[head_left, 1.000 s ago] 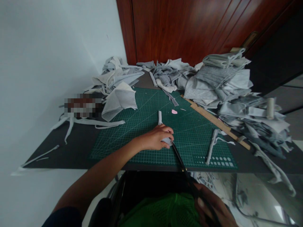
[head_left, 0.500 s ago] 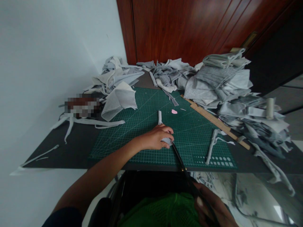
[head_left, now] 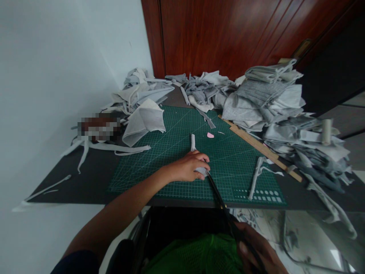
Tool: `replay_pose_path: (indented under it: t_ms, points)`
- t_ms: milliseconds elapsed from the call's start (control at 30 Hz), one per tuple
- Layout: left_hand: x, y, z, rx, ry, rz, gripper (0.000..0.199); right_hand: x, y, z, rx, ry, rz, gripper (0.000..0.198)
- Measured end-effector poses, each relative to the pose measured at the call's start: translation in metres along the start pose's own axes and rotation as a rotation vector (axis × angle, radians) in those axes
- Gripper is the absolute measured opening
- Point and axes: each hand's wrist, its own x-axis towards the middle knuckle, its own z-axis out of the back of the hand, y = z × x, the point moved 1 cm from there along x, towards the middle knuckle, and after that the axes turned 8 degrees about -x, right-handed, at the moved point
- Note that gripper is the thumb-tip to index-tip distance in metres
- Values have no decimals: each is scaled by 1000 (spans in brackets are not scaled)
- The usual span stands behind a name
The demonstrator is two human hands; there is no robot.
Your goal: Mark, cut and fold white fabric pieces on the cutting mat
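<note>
On the green cutting mat (head_left: 168, 152), my left hand (head_left: 189, 166) is closed over a small piece of light grey fabric (head_left: 202, 171), with thumb and fingers around it. A narrow rolled end of pale fabric (head_left: 193, 141) sticks out beyond the knuckles; whether it is the same piece is hidden. My right hand (head_left: 256, 243) grips the dark handles of a pair of long black scissors (head_left: 218, 194) below the table edge. Their blades look together and the tip touches the fabric beside my left fingertips.
Grey fabric heaps lie at the left (head_left: 142, 91), the back (head_left: 203, 89) and the right (head_left: 265, 95). A wooden ruler (head_left: 256, 144) slants along the mat's right side. A pink scrap (head_left: 210, 135) and a fabric strip (head_left: 256, 179) rest on the mat.
Almost nothing differs. My right hand and the scissor handles have shifted very slightly; my left hand stays on the fabric.
</note>
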Motion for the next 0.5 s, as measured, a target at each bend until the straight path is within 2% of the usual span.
replay_pose_path:
  t_ms: [133, 267, 500]
  points:
    - [0, 0, 0, -4, -2, 5, 29, 1, 7, -1, -44, -23, -29, 72]
    - [0, -1, 0, -21, -10, 3, 28, 4, 13, -2, -109, 16, -25, 72]
    - [0, -4, 1, 1, 1, 2, 28, -4, 9, -5, -94, -74, -10, 60]
